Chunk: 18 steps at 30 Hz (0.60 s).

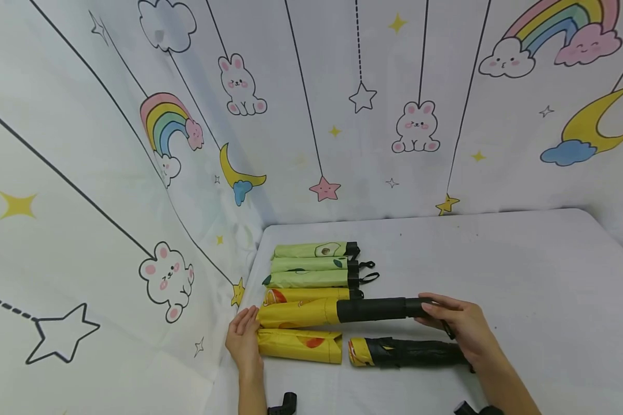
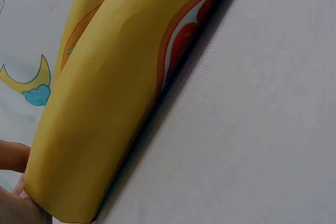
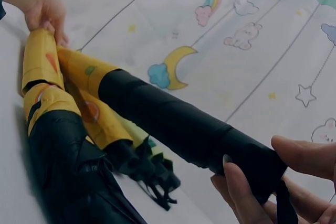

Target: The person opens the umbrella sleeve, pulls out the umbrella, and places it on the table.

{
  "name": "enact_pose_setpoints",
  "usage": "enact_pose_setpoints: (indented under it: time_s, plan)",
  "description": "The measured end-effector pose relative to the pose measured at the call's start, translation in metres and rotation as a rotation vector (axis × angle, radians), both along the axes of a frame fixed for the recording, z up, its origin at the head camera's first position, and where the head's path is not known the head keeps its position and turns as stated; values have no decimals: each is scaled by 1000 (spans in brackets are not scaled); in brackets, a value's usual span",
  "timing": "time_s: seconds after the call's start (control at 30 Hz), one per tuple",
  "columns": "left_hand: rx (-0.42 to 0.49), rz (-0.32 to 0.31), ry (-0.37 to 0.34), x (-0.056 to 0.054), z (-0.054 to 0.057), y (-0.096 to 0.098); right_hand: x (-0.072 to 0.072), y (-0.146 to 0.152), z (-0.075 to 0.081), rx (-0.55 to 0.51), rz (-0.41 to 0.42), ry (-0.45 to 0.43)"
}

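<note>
A black folded umbrella (image 1: 374,310) sits partly inside a yellow fruit-print sleeve (image 1: 298,314), held level just above the table. My left hand (image 1: 245,340) grips the sleeve's closed left end; in the left wrist view a large yellow sleeve (image 2: 100,98) has fingers at its lower end. With thumb and fingers, my right hand (image 1: 464,325) pinches the umbrella's black handle (image 3: 252,166), from which a strap hangs. Nearer me lie another yellow sleeve (image 1: 301,347) and, apart from it, a second black-and-yellow folded umbrella (image 1: 420,353), its right end partly behind my right wrist.
Behind the held umbrella lie a yellow sleeved umbrella (image 1: 311,295) and several green avocado-print ones (image 1: 306,279), lined up with black ends facing right. White cloth covers the table (image 1: 498,259). A printed curtain (image 1: 342,138) rises at the back and left.
</note>
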<state>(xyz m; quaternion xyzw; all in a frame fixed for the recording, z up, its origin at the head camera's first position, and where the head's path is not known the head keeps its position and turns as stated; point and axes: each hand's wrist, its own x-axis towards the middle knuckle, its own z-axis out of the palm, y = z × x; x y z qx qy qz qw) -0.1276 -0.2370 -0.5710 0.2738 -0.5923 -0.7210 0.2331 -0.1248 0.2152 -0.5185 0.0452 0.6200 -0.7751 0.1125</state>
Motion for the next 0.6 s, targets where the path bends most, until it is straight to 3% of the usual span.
enact_pose_setpoints:
  time_s: [0.6]
  plan:
    - [13,-6,8,1,-1,0,0,16,-7,-132,-1,24]
